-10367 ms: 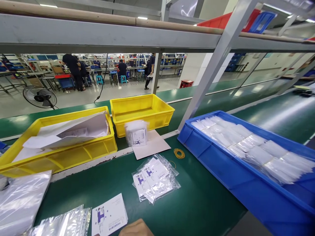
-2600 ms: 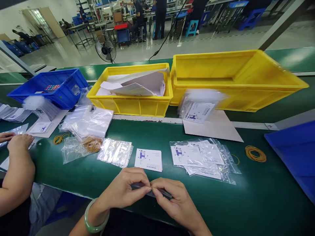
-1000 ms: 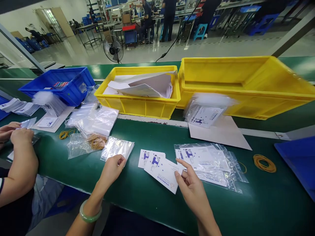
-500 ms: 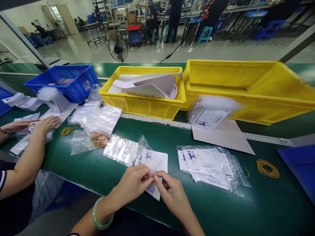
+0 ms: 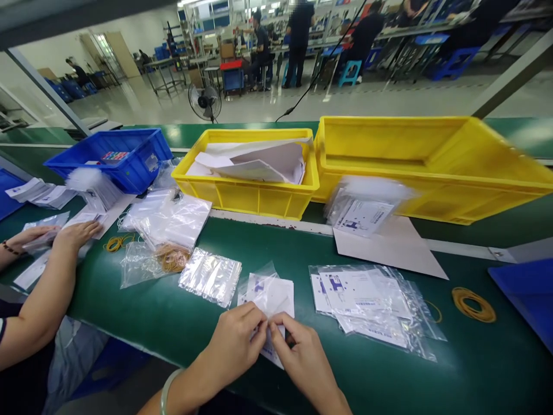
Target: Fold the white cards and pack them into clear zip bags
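Observation:
My left hand [image 5: 238, 339] and my right hand [image 5: 302, 353] meet near the front of the green table, fingertips pinched together on a small clear plastic bag [image 5: 266, 281]. The bag lies over white printed leaflets [image 5: 285, 293], whose lower part sticks out between my hands. My fingers hide the bag's edge. Left of them lies a stack of flat clear bags [image 5: 210, 276]. To the right is a pile of bagged leaflets [image 5: 363, 294] with purple print.
Yellow bins [image 5: 246, 199] stand behind, one with white sheets. Bundled bagged leaflets [image 5: 367, 216] rest on cardboard [image 5: 397, 248]. Rubber bands [image 5: 474, 305] lie at right. A co-worker's arm [image 5: 47, 288] works at left, near a blue bin [image 5: 133, 167] and plastic bags [image 5: 173, 216].
The view has tilted slightly, so the table sits lower in the picture. My hands keep their pinch on the bag, fingertips slightly shifted. The co-worker's hand at left has moved a little.

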A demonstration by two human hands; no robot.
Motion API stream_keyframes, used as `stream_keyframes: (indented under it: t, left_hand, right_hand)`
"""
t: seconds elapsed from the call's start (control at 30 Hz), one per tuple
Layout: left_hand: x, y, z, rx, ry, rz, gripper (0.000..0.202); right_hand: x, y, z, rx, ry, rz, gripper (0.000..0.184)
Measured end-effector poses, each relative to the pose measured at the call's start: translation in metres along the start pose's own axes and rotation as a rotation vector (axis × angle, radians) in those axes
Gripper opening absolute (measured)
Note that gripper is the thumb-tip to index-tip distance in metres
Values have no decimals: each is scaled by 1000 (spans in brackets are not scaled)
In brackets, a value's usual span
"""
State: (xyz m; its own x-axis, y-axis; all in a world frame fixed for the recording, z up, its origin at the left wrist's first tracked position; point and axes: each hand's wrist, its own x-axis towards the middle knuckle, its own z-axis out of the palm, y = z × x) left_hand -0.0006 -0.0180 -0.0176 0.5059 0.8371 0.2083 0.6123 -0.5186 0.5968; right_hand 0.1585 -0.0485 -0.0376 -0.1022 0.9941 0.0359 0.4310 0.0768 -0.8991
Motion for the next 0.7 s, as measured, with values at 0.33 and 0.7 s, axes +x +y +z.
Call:
stream_keyframes:
  t: [0.33,0.7]
  left_hand:
    - [13,-9,-14,304,350,71,23]
    - [12,1,-23,168,178,66,24]
  right_hand:
    - [0,11,8,-78,47,-49,25]
    - [3,8,-8,-80,120,-39,28]
